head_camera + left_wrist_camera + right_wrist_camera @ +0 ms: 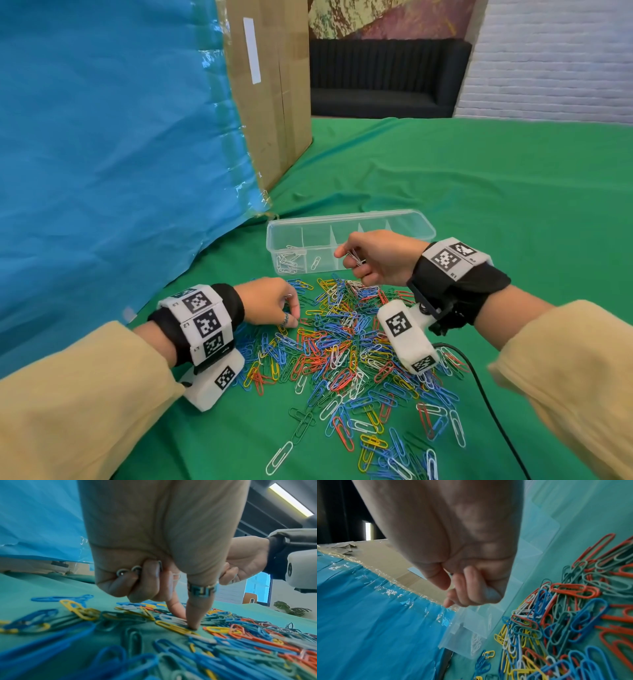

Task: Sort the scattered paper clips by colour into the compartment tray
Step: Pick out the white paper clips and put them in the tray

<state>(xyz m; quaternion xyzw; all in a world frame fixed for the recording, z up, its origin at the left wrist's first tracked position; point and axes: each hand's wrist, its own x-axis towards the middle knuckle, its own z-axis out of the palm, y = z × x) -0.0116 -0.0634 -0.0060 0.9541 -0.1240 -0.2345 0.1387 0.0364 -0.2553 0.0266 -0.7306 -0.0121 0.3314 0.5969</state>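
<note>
Bright clips on green

The paper clips point(346, 346) are blue, red, yellow, green and white; the cloth point(479, 178) is green, the tray point(346, 224) clear, the sheet point(102, 137) blue, the wristbands point(202, 322) black-and-white checked.

A rumpled green cloth point(445, 164) covered the surface. To the left stood a tall cardboard box point(270, 89), its near face draped with blue plastic sheet point(109, 137) held by clear tape. A black cable point(486, 394) trailed across the cloth. Behind were a dark sofa point(383, 78) and a white brick wall point(555, 58).
</note>
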